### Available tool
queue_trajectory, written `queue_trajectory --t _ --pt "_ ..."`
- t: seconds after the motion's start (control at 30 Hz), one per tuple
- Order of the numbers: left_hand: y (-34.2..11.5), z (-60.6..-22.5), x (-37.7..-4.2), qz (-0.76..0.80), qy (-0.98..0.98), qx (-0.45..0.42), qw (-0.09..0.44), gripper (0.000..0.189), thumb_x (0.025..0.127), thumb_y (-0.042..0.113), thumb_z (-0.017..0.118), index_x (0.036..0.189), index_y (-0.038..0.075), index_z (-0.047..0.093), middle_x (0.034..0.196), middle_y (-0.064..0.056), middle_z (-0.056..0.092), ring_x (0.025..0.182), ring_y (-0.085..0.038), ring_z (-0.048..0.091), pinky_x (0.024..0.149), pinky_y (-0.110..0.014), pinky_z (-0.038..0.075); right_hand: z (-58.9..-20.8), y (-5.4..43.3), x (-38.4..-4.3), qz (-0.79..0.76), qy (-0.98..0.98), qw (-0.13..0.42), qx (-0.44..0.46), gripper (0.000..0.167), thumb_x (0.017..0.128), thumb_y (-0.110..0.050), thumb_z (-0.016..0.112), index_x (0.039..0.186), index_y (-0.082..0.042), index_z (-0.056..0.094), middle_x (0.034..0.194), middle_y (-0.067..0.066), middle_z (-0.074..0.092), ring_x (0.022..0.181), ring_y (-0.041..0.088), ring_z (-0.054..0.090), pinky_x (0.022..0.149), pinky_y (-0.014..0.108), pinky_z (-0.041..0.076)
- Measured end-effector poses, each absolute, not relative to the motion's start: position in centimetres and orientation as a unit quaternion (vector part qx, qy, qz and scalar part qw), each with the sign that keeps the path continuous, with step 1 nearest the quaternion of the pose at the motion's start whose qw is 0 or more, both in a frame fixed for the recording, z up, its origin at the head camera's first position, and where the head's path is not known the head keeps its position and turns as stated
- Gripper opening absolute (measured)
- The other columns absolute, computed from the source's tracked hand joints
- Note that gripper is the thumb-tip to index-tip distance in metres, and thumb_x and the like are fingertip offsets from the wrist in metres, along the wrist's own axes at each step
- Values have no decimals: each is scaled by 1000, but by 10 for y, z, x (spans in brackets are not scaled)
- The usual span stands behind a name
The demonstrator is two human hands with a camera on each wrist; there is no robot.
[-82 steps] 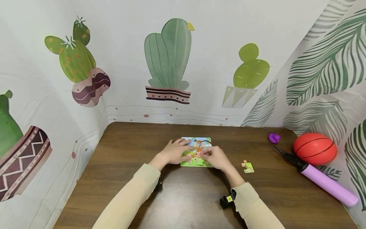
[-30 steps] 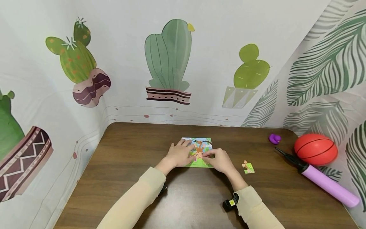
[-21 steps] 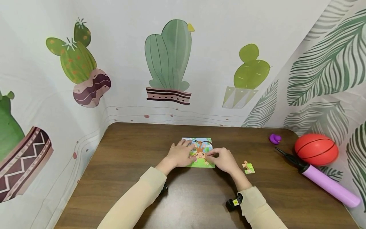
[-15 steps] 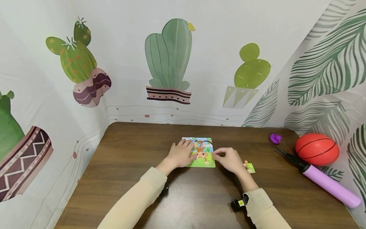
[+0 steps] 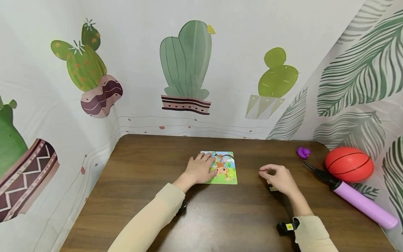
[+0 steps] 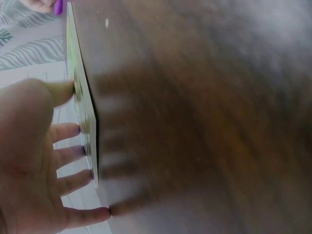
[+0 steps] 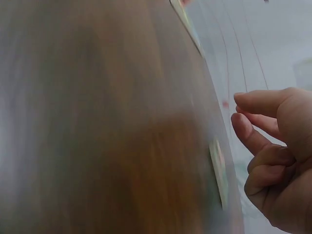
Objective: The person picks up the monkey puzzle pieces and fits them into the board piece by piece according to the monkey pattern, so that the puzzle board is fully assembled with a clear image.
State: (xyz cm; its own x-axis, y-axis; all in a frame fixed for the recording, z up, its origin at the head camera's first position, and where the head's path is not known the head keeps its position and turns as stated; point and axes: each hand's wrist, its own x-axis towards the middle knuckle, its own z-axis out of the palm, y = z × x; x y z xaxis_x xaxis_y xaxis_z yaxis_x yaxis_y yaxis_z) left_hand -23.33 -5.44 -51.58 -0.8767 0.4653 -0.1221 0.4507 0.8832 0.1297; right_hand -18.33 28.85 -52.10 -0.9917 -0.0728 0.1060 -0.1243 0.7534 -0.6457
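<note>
A square jigsaw puzzle (image 5: 227,167) with a monkey picture lies on the brown table. My left hand (image 5: 199,170) rests on its left part with spread fingers. Seen from the left wrist, the thumb and several fingertips touch the thin board (image 6: 89,109), while the little finger touches the table beyond its edge. My right hand (image 5: 281,179) hovers over a loose puzzle piece (image 5: 272,189) to the right of the board and mostly hides it. In the right wrist view, this hand's thumb and index finger stand slightly apart with nothing between them, and that piece (image 7: 219,174) lies below.
A purple rubber duck (image 5: 303,152), a red ball (image 5: 349,164) and a lilac hand pump (image 5: 363,203) with a black nozzle sit along the table's right side. Behind the table (image 5: 151,150) hangs a cloth printed with cacti and leaves.
My right hand has left the puzzle's lower right part and moved right, to above the loose piece. The monkey's face on the board now shows. My left hand has stayed on the board.
</note>
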Motion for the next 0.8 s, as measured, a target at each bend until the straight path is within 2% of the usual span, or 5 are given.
queue_trajectory --t 0.07,0.2,0.57,0.8 --pt "-53 -516 -234 45 968 235 72 60 108 55 44 159 26 44 167 -1 33 152 -29 30 112 -65 35 -521 301 -179 340 -939 27 45 19 94 -28 79 106 -13 80 88 -2 75 75 15 67 71 36 49" --pt "-53 -517 -235 43 969 233 65 55 109 52 44 157 27 46 165 -1 35 150 -30 32 111 -64 38 -524 318 -172 323 -945 13 45 23 94 -30 80 106 -11 79 90 -3 72 87 18 64 76 39 48" --pt "-58 -518 -238 67 963 250 72 62 103 61 50 157 30 47 166 -1 35 151 -30 31 112 -65 35 -525 333 -167 299 -953 18 47 27 90 -30 83 107 -10 79 93 0 72 95 28 67 81 45 48" --pt "-59 -515 -239 76 961 254 80 65 102 62 53 157 29 47 166 -1 34 151 -30 31 113 -64 35 -524 334 -167 296 -954 13 45 26 91 -29 83 109 -11 79 95 0 72 98 29 67 83 47 48"
